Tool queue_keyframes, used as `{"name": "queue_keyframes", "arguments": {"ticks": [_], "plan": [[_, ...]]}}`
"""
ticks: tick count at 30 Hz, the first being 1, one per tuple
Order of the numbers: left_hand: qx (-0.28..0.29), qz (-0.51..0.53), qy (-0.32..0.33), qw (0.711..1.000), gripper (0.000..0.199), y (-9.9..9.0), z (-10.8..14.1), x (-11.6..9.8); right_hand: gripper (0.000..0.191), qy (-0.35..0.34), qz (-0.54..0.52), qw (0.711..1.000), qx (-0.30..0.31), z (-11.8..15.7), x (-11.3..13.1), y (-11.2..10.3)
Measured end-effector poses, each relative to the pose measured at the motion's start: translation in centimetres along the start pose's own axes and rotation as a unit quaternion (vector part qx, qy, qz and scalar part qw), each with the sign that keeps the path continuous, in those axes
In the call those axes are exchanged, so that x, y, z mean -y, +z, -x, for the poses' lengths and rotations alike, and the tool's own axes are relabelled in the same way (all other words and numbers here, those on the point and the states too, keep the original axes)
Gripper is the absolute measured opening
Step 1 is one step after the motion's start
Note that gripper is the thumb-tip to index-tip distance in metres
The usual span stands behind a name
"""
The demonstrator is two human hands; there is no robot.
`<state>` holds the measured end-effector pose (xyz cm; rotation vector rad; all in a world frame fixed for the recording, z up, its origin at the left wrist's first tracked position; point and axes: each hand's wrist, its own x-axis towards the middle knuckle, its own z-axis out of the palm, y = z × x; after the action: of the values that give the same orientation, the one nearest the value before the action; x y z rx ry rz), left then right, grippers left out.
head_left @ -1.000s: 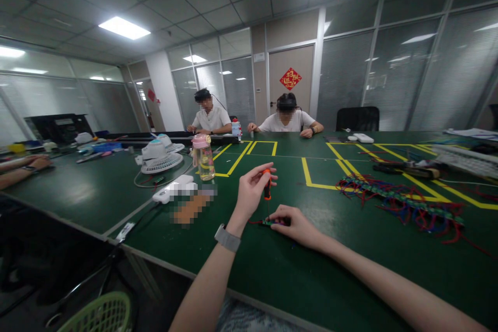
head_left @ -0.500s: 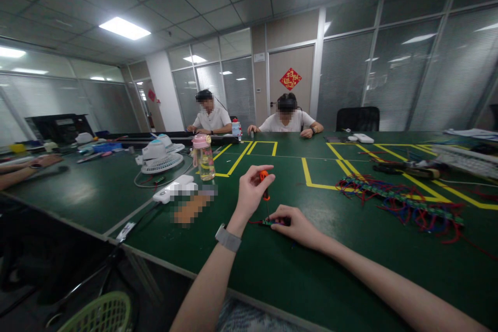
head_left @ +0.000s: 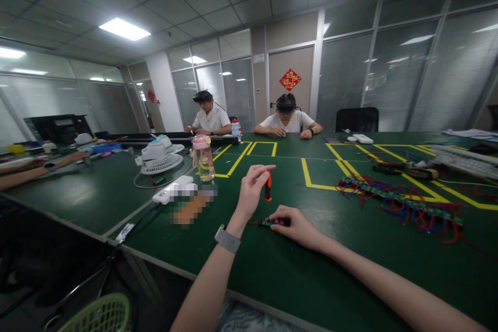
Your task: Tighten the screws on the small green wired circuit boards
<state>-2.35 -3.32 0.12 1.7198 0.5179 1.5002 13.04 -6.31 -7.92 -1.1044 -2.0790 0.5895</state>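
Observation:
Upright in the fingers of my left hand (head_left: 252, 189) is a screwdriver (head_left: 268, 192) with an orange and black handle. Its thin shaft points straight down, and the tip meets a small green circuit board (head_left: 266, 223) on the table. My right hand (head_left: 291, 222) is closed on the right end of this board, pressing it to the tabletop; its fingers partly cover the board. A red wire (head_left: 254, 222) runs out from the board's left side. The exact spot under the tip is too small to make out.
Right of my hands lies a long row of green boards (head_left: 400, 199) with red and blue wires. A pink-lidded bottle (head_left: 204, 158), white fans (head_left: 161, 158) and a white power strip (head_left: 175, 190) stand at left. Two people sit across the green table (head_left: 319, 275); another person's arms reach in at far left.
My left fingers have shifted on the screwdriver's handle, which has turned and shows more of its black part. My right hand and the board stay put. The far-left person's arms have reached further in.

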Motion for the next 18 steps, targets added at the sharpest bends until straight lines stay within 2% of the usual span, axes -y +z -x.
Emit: {"name": "queue_keyframes", "arguments": {"ticks": [4,9,11,15,18], "plan": [[0.009,0.080,-0.044,0.996,0.035,0.15,-0.06,-0.02,0.019,0.005,0.000,1.000,0.002,-0.03,0.14,-0.04],[-0.026,-0.019,-0.013,0.999,0.027,0.00,-0.06,-0.10,0.020,0.000,-0.002,1.000,0.001,-0.03,0.06,-0.03],[-0.020,-0.007,-0.004,1.000,0.026,0.00,-0.08,-0.05,0.020,0.000,-0.004,1.000,0.000,-0.02,0.05,-0.02],[0.007,0.079,-0.039,0.996,0.036,0.19,-0.06,-0.05,0.019,0.008,-0.006,1.000,-0.004,-0.02,0.18,-0.01],[-0.016,0.023,-0.028,0.999,0.031,0.13,-0.01,-0.16,0.019,0.004,-0.006,1.000,-0.003,-0.03,0.17,0.01]]}}
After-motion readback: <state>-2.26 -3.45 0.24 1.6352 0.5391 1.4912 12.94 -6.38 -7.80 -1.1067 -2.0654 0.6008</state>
